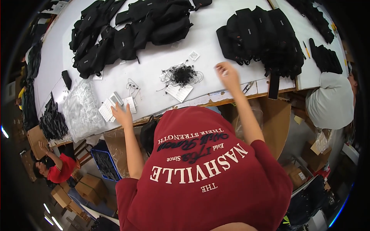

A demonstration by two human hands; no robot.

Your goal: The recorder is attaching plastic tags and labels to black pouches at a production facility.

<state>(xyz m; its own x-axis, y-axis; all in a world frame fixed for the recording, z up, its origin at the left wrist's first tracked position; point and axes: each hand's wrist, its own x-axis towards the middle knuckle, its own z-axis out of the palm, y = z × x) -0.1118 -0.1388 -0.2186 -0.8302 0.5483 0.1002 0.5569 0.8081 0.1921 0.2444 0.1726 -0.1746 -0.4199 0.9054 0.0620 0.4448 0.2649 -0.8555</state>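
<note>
My left hand lies at the table's near edge, fingers spread over several white printed cards. A small grey-white stack of tags sits just beyond its fingertips. My right hand is raised over the table with its fingers bent together. It is slightly blurred, and what it pinches, if anything, cannot be made out. Between the hands lies a tangled heap of thin black strings, with a white printed card partly under it. A small white tag rests beyond the heap.
Black fabric pouches spread across the far left; more black pouches are piled at right. A clear bag of white tags stands left. A dark phone and small snips lie near the front edge. Other people are nearby.
</note>
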